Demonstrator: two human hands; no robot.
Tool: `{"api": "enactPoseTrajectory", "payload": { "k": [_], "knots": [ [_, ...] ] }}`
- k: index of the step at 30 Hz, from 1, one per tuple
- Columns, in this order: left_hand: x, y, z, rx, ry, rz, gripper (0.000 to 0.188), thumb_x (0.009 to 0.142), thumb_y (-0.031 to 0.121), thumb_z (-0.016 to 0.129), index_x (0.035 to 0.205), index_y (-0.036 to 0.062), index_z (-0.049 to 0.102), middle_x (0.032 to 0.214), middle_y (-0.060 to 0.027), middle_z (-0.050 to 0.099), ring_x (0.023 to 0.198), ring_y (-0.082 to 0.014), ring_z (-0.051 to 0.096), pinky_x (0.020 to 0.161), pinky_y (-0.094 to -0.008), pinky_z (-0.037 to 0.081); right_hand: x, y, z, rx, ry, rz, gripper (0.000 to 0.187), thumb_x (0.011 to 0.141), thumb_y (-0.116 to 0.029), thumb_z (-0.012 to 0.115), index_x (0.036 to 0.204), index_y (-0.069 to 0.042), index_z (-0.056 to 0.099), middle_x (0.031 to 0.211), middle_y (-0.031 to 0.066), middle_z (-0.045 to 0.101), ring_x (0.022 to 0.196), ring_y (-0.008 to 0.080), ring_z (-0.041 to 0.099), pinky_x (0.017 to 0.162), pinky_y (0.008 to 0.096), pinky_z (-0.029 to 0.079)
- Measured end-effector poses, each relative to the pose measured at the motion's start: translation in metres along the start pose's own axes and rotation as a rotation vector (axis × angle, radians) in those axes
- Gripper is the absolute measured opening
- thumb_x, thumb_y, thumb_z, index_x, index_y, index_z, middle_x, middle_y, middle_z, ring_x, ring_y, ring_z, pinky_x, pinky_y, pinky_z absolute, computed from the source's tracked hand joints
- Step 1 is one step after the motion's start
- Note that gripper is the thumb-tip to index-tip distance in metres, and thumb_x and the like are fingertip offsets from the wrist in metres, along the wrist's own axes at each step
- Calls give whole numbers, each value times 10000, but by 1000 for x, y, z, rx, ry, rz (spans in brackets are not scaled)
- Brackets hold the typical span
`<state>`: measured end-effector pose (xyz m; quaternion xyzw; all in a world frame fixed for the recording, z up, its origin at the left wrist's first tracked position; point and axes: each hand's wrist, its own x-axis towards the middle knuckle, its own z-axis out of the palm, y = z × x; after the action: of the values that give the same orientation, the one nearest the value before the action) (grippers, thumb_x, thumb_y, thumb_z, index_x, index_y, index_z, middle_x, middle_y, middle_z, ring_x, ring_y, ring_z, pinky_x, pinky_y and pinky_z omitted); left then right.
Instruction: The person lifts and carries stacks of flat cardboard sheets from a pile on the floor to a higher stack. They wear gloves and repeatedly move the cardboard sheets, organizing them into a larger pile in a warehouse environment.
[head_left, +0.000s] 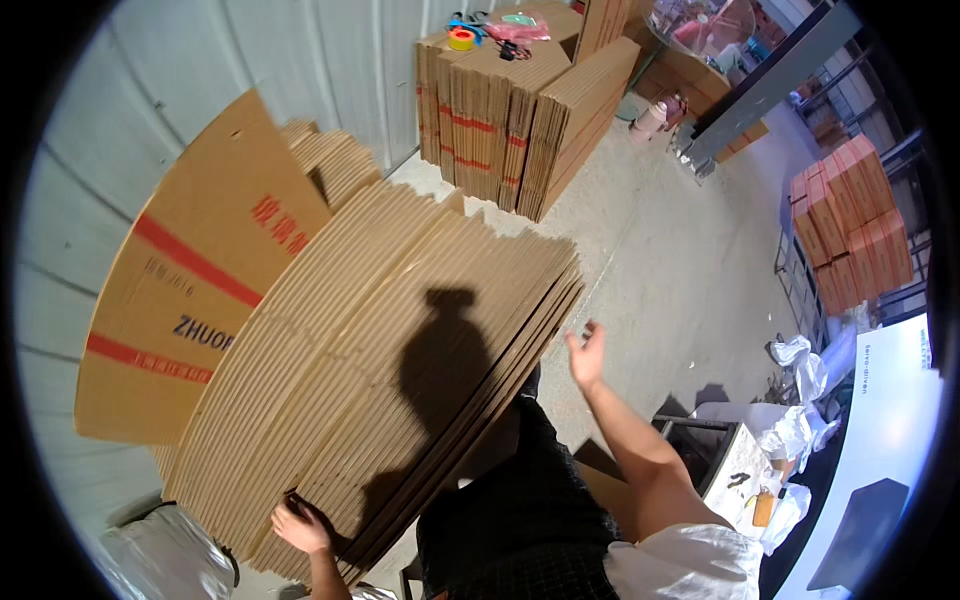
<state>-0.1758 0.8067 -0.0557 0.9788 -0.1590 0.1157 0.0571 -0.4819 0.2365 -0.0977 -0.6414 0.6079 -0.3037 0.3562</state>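
Bare hands at a row of flattened cartons, which serves as the landmark and is set on edge on the floor. At the lower left end of the row, the left hand is laid against the carton edges with its fingers partly bent; whether a sheet is gripped cannot be told, since the fingertips are not clearly shown. Just beside the row's right end, the right hand is held in the air, loosely spread, with nothing in it. On the left of the row, a tall printed panel with 2 red bands is seen rising above the other sheets. Beyond the row, a second bundle of cartons is topped by a roll of yellow tape. Dark gaps are seen among the outermost sheets on the row's right flank, near the dark trousers. Slippage of these sheets toward the legs is judged possible if the row is pushed unevenly, as only 1 hand appears in contact. Bare fingers could be scraped by the board edges, and gaps could be misjudged where a shadow is cast across the row.
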Motion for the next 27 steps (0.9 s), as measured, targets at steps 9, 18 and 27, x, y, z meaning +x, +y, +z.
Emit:
{"api": "enactPoseTrajectory", "payload": {
  "k": [9,18,27],
  "knots": [
    [251,406,53,-335,56,377,671,1019,351,541,1513,-38,307,1518,-258,392,1408,-432,353,1174,-507,254,252,1,51,517,-656,292,661,1032,-528,408,1477,-45,476,1554,132,432,1454,307,343,1203,397,247],
    [273,506,143,12,-70,274,789,1011,595,370,1558,39,249,1655,-138,205,1536,-333,155,1210,-578,137,228,-8,70,507,-958,341,584,1068,-366,460,1543,-42,362,1586,136,368,1479,255,308,1213,358,221],
    [308,454,198,328,32,170,874,966,710,338,1535,47,312,1634,-109,247,1481,-329,268,1126,-645,237,230,23,55,288,-1037,268,646,1057,-457,448,1549,-55,333,1538,185,414,1431,332,380,1170,386,302]
  ]
}}
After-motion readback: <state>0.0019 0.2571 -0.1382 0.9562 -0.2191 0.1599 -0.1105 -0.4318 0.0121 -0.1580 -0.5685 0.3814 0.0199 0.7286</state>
